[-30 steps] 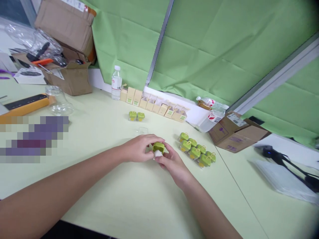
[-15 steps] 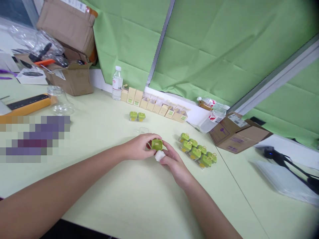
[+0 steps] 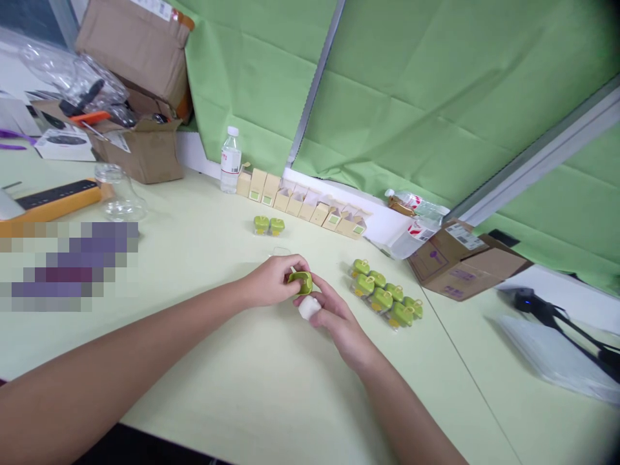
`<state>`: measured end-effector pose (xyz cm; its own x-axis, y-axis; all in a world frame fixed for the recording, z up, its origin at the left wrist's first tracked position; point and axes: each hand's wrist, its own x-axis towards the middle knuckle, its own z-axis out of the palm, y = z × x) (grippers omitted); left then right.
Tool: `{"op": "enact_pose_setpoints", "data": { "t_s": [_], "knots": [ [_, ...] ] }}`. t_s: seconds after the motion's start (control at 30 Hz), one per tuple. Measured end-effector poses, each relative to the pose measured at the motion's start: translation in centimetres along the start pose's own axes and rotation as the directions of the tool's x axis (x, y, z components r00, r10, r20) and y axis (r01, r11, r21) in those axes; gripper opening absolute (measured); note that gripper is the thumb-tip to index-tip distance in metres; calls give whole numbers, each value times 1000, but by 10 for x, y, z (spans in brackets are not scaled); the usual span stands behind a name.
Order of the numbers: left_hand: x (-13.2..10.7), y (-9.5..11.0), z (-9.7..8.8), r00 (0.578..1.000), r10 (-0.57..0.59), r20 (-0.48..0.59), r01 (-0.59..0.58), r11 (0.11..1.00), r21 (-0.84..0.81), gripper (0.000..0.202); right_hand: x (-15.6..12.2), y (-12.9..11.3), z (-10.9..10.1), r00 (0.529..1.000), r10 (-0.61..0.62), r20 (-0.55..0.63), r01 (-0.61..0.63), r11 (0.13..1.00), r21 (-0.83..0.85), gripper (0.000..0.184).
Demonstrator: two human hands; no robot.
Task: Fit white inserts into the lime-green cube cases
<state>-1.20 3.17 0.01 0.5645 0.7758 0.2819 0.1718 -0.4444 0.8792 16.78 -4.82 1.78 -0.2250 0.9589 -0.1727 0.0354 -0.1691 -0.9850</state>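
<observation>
My left hand (image 3: 268, 281) grips a small green hollow lid (image 3: 306, 283), its open side towards me and the thumb pressed inside it. Between the thumb and fingers of my right hand (image 3: 346, 326) is a small white block (image 3: 309, 309), just below the lid. The right fingertips reach close to the lid's edge; whether they touch it I cannot tell. A clear plastic piece (image 3: 281, 251) lies just behind my left hand. Two small green-lidded containers (image 3: 268, 225) stand farther back, and several more green-lidded containers (image 3: 382, 298) are grouped to the right of my hands.
Several small cardboard boxes (image 3: 300, 203) line the wall beside an upright water bottle (image 3: 231, 161). At the right are plastic bottles (image 3: 417, 232), a carton (image 3: 455, 268) and a plastic bag (image 3: 552, 355). A clear jar (image 3: 121, 197) and a power strip (image 3: 61, 200) lie left.
My left thumb has moved into the green lid, which is now tilted. The white block has turned and sits slightly lower in my right hand.
</observation>
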Motion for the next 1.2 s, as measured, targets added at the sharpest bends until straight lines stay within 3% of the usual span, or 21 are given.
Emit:
{"op": "enact_pose_setpoints", "data": {
  "t_s": [0.17,0.3,0.47,0.57,0.63,0.73,0.87,1.03,1.2],
  "knots": [
    [1,-1,-3,999,23,35,-23,1000,-7,29,-1,4,-2,1000,13,-9,-13,1000,14,73],
    [0,3,-2,999,15,49,-13,999,-43,25,0,4,-3,998,-63,14,62,997,55,67],
    [3,1,1,990,-101,-100,84,983,-162,17,5,4,-5,995,-74,-69,77,996,50,58],
    [7,-5,3,972,-142,-186,73,939,-335,21,7,7,-7,972,-71,-223,39,989,-143,45],
    [10,-8,4,967,-163,-198,60,894,-444,24,6,9,-8,953,-144,-268,30,922,-387,41],
    [13,-8,5,965,-191,-182,72,855,-514,25,4,10,-7,947,-257,-191,55,717,-695,33],
    [13,-3,4,966,-228,-125,127,832,-539,19,4,11,-4,942,-321,-97,97,538,-838,26],
    [12,-3,4,964,-226,-138,107,810,-576,18,5,15,-4,938,-337,-77,92,460,-883,34],
    [11,3,2,965,-233,-123,116,795,-595,20,3,15,-5,937,-339,-83,105,501,-859,39]
  ]
}}
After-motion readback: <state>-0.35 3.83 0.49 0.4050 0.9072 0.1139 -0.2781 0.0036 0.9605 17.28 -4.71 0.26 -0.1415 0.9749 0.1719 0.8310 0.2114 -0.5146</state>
